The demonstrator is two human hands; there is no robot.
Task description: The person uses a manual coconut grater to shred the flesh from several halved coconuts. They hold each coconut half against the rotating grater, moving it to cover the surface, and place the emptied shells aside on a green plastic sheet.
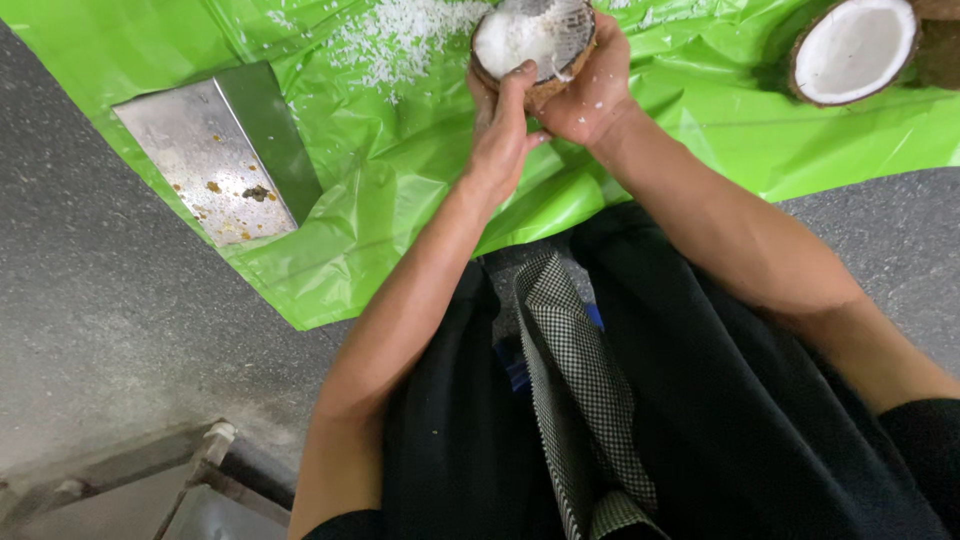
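You held a coconut half (533,42) in both hands at the top of the view, above the green plastic sheet (400,190) spread over the grey floor (90,300). Your right hand (592,92) cupped the brown shell from the right and underneath, its grip wrapped around the husk, with the fingers curling up over the far rim. Your left hand (500,130) pressed against the near left edge of the same half, its grip also closed on the coconut, the thumb lying up over the rim and touching the white flesh. The open face of the half was turned toward you and slightly tilted, showing white flesh that looked partly scraped and rough.

Grated coconut (400,35) lay scattered in white flakes on the sheet just left of your hands, thickest near the top edge. A second coconut half (853,48) rested on the sheet well to the right, its smooth white inside facing up and toward you, apart from both hands. To the left, a flat metal plate (205,160) with a folded edge lay on the sheet, its dull surface spotted with small brown bits; it was well clear of your left hand.

Your forearms reached forward from the bottom of the view over your dark trousers (700,400), and a black-and-white checked cloth (580,390) hung between your knees.
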